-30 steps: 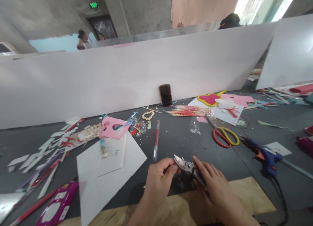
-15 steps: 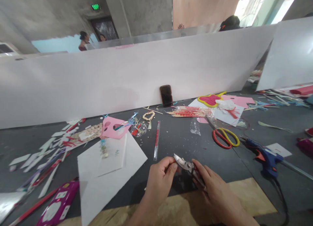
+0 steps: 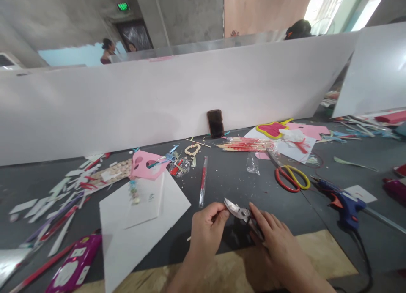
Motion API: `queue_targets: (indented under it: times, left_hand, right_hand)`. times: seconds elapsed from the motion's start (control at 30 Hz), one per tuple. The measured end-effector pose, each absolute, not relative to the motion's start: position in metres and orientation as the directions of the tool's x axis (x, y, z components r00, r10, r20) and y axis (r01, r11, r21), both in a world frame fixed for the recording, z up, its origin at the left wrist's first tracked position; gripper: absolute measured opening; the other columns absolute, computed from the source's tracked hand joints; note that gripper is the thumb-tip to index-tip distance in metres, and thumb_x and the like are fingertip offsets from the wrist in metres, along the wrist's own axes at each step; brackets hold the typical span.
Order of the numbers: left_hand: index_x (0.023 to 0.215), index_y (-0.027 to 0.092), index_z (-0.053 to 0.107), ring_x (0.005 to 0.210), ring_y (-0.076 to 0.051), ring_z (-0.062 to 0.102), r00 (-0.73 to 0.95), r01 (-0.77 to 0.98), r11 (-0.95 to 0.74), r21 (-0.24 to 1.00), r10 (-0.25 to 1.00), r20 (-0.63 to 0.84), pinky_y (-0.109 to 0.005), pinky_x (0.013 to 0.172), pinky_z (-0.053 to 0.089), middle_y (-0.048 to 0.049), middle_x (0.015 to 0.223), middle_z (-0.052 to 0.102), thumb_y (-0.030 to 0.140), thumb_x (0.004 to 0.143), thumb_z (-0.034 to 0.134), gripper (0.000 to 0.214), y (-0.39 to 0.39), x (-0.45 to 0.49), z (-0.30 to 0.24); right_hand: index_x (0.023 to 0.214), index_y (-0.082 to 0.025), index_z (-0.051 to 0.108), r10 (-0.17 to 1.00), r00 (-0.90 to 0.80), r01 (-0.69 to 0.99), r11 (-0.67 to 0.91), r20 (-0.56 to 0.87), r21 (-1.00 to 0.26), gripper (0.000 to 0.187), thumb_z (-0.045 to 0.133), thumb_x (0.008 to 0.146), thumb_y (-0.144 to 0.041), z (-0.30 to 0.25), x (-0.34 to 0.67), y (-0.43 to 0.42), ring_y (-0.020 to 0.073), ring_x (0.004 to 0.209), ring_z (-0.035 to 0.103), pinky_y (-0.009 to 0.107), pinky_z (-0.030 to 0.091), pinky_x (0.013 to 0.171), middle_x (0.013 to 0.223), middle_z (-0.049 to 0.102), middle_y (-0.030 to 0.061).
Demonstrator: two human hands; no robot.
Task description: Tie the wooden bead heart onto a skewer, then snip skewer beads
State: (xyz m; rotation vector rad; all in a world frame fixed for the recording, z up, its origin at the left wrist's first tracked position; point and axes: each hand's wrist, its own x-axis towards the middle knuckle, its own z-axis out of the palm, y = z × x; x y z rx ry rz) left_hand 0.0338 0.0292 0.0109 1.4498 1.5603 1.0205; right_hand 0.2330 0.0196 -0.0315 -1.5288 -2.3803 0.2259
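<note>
My right hand (image 3: 273, 234) is wrapped round the handles of a pair of pruning shears (image 3: 242, 213), whose metal blades point up and to the left. Fingers of my left hand (image 3: 207, 227) are pinched together right at the blade tip; whatever lies between them is too small or hidden to make out. A short pale stick end (image 3: 189, 238) shows beside my left wrist. Just beyond my left hand lies a narrow clear packet (image 3: 203, 182) with something red in it. Small white scraps dot the dark table around the shears.
To the right lie red-and-yellow-handled scissors (image 3: 292, 179) and a blue glue gun (image 3: 345, 204) with its cord. Bundled sticks (image 3: 245, 144) and a phone (image 3: 215, 124) are by the white partition (image 3: 158, 102). White boards (image 3: 127, 246) and a purple device (image 3: 76, 263) are at left.
Both hands and the shears keep almost the same place and pose. The whole view has shifted very slightly.
</note>
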Motion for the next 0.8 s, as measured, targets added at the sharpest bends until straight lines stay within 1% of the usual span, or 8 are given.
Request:
queue_targets:
  times: [0.1,0.23,0.33,0.43,0.5,0.57,0.67,0.8]
  left_hand:
    - [0.072,0.016,0.067,0.048,-0.009,0.039,-0.04,0.38,0.031,0.924,0.999,-0.018,-0.019,0.047,0.031,0.004,0.048,0.045,0.037,0.081,0.05,0.028,0.0296,0.0314,0.0133]
    - [0.073,0.015,0.068,0.057,-0.013,0.05,0.007,0.338,0.037,0.941,0.999,-0.041,-0.02,0.054,0.038,0.0,0.059,0.06,0.034,0.079,0.051,0.026,0.0311,0.0302,0.0175]
    - [0.074,0.015,0.069,0.065,-0.015,0.055,0.022,0.271,0.048,0.961,0.998,-0.056,-0.02,0.058,0.041,-0.002,0.067,0.066,0.033,0.079,0.052,0.025,0.0314,0.0311,0.0188]
    - [0.074,0.016,0.069,0.058,-0.012,0.051,-0.006,0.289,0.058,0.956,0.998,-0.059,-0.019,0.052,0.037,0.0003,0.06,0.061,0.033,0.08,0.052,0.025,0.0314,0.0319,0.0163]
    - [0.073,0.015,0.068,0.05,-0.01,0.043,-0.028,0.319,0.07,0.945,0.998,-0.064,-0.019,0.047,0.031,0.003,0.051,0.052,0.034,0.08,0.051,0.026,0.0316,0.0317,0.0137]
    - [0.072,0.015,0.068,0.047,-0.009,0.038,-0.038,0.329,0.075,0.941,0.997,-0.066,-0.019,0.046,0.029,0.0043,0.048,0.048,0.033,0.08,0.051,0.026,0.0322,0.0311,0.0118]
    - [0.073,0.015,0.069,0.051,-0.009,0.043,-0.035,0.321,0.056,0.946,0.998,-0.047,-0.019,0.05,0.032,0.0031,0.053,0.053,0.032,0.08,0.051,0.026,0.0334,0.0305,0.0121]
    - [0.074,0.015,0.068,0.058,-0.011,0.05,-0.019,0.289,0.038,0.957,0.999,-0.034,-0.019,0.056,0.037,0.0012,0.06,0.061,0.032,0.081,0.05,0.026,0.0343,0.0299,0.0136]
  right_hand:
    - [0.142,-0.019,0.028,0.901,-0.4,0.851,0.433,0.169,-0.296,0.06,0.041,0.084,-0.017,-0.0307,0.2336,0.0196,0.0253,0.103,0.057,0.042,0.05,0.079,0.12,0.058,0.0127]
    - [0.141,-0.018,0.03,0.889,-0.425,0.831,0.459,0.174,-0.316,0.06,0.041,0.083,-0.016,-0.0295,0.2352,0.0201,0.0245,0.101,0.059,0.04,0.051,0.078,0.12,0.058,0.0137]
    - [0.14,-0.018,0.032,0.898,-0.408,0.834,0.44,0.167,-0.333,0.064,0.041,0.077,-0.011,-0.0304,0.2354,0.0199,0.0237,0.094,0.062,0.039,0.052,0.076,0.114,0.061,0.0135]
    - [0.139,-0.015,0.034,0.907,-0.407,0.83,0.418,0.109,-0.37,0.067,0.04,0.072,-0.008,-0.0314,0.2345,0.0197,0.0228,0.089,0.063,0.037,0.052,0.076,0.108,0.062,0.0134]
    - [0.138,-0.014,0.035,0.91,-0.409,0.829,0.401,0.066,-0.389,0.068,0.039,0.07,-0.006,-0.0305,0.2336,0.0198,0.0227,0.09,0.063,0.036,0.052,0.077,0.107,0.062,0.0137]
    - [0.138,-0.014,0.035,0.912,-0.408,0.829,0.385,0.032,-0.405,0.069,0.039,0.07,-0.005,-0.0284,0.2329,0.0202,0.0227,0.093,0.062,0.036,0.051,0.08,0.11,0.06,0.0138]
    - [0.139,-0.014,0.034,0.906,-0.423,0.818,0.373,-0.02,-0.437,0.068,0.039,0.072,-0.007,-0.0251,0.2324,0.0213,0.0225,0.095,0.061,0.035,0.05,0.081,0.111,0.06,0.0136]
    - [0.139,-0.014,0.032,0.895,-0.443,0.794,0.362,-0.056,-0.488,0.059,0.037,0.08,-0.011,-0.0227,0.233,0.023,0.0222,0.096,0.061,0.035,0.049,0.082,0.111,0.059,0.0143]
